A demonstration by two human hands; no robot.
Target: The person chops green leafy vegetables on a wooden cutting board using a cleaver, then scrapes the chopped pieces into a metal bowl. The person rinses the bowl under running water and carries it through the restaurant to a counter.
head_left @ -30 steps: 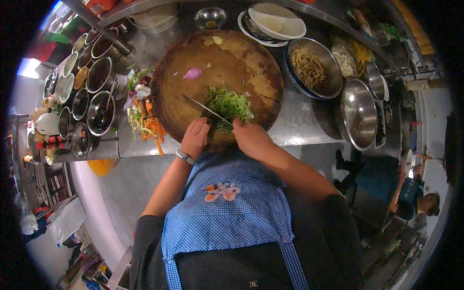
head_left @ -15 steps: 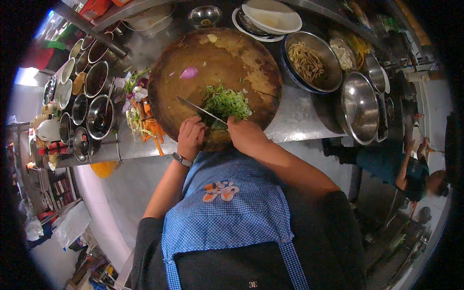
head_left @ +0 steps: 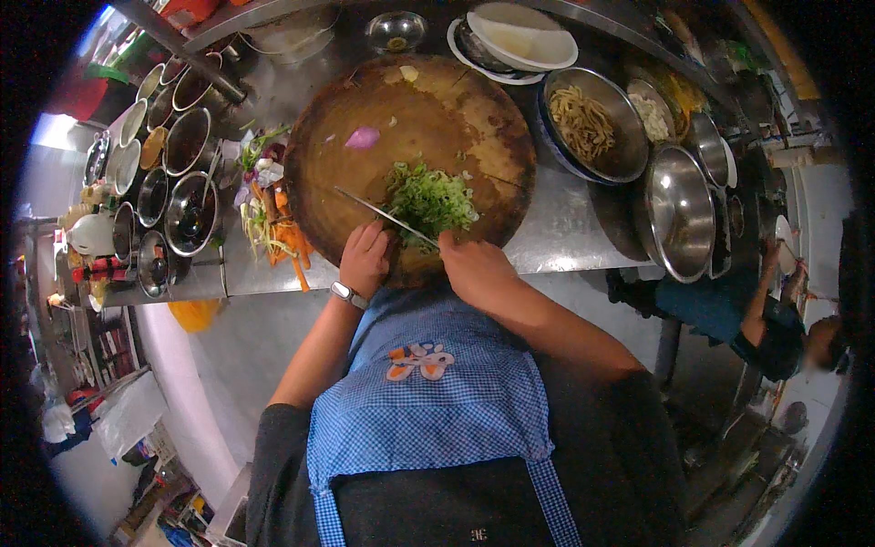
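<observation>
A thick round wooden chopping board (head_left: 328, 109) lies before me. My right hand (head_left: 476, 269) grips a knife (head_left: 383, 214) by its handle end at the board's near side. The thin edge of its blade slants to the far left, along the near side of a heap of chopped green onion (head_left: 433, 196). My left hand (head_left: 366, 260) rests with bent fingers just nearer than the blade. Whatever lies under those fingers is hidden. Farther up the board are a purple onion piece (head_left: 362, 138) and a pale yellowish piece (head_left: 409, 73).
Vegetable scraps (head_left: 273, 219) lie left of the board, with several metal bowls (head_left: 191, 214) beyond. To the right stand a bowl of brownish strips (head_left: 581, 123) and a shiny metal bowl (head_left: 679, 214). White dishes (head_left: 524, 36) sit behind. Another person (head_left: 775, 328) is at far right.
Both hands and the knife have shifted only slightly nearer and to the right in the picture, much as the board has. The person at far right has moved an arm a little.
</observation>
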